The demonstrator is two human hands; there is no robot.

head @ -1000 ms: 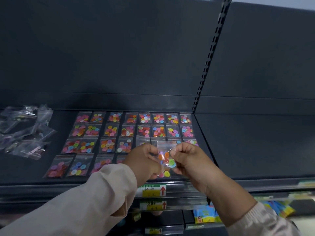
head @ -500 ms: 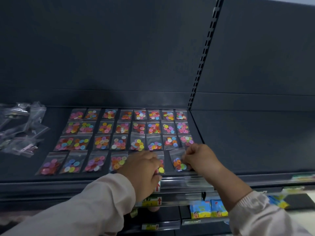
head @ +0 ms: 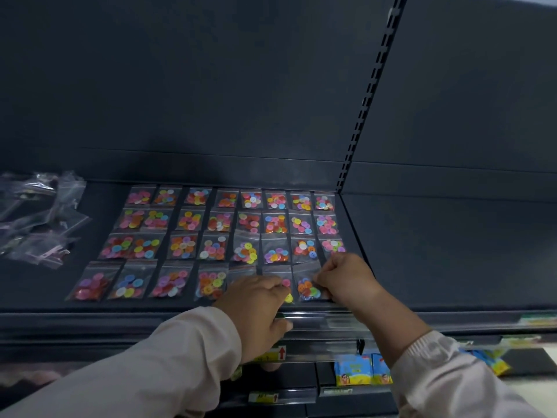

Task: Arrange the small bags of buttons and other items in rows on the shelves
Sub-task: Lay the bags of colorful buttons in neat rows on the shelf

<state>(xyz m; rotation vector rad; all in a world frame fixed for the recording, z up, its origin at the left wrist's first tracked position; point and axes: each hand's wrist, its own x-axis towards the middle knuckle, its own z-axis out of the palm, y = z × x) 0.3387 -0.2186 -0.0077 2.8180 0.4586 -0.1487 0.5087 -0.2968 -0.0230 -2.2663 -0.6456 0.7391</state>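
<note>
Small clear bags of coloured buttons lie flat in four rows on the dark shelf. My right hand pinches the top right of a bag of orange, blue and green buttons, which lies at the right end of the front row. My left hand lies over the front row just left of it, its fingers resting on a bag with pink and yellow buttons. Its thumb hangs at the shelf's front edge. That bag is mostly hidden.
A loose heap of clear bags lies at the shelf's left end. A slotted upright separates this shelf from the bare shelf on the right. Price labels and yellow-blue packets show below.
A second ago both hands held the bag up in front of the rows. It now lies flat at the right end of the front row, and my left hand has let go of it.
</note>
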